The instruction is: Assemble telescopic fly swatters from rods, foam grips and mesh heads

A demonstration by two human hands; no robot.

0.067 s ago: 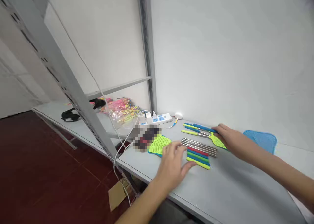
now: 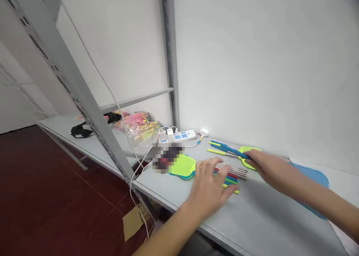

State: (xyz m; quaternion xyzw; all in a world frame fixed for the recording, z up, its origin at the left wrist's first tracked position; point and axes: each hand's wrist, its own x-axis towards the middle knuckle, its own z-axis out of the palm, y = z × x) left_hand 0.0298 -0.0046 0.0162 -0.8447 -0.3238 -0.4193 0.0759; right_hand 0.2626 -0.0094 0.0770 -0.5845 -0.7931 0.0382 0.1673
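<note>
In the head view, the right hand (image 2: 265,167) appears to pinch a long blue cylindrical handle (image 2: 239,154) at its 10 o'clock. The left hand (image 2: 208,185), spread and seemingly empty, has slim silver metal rods (image 2: 238,170) at 2 o'clock. Positioning the handle seems the step; moving it calls for a steady pinch.

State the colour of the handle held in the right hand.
Blue: the handle in the right hand, seen best in the head view.
</note>
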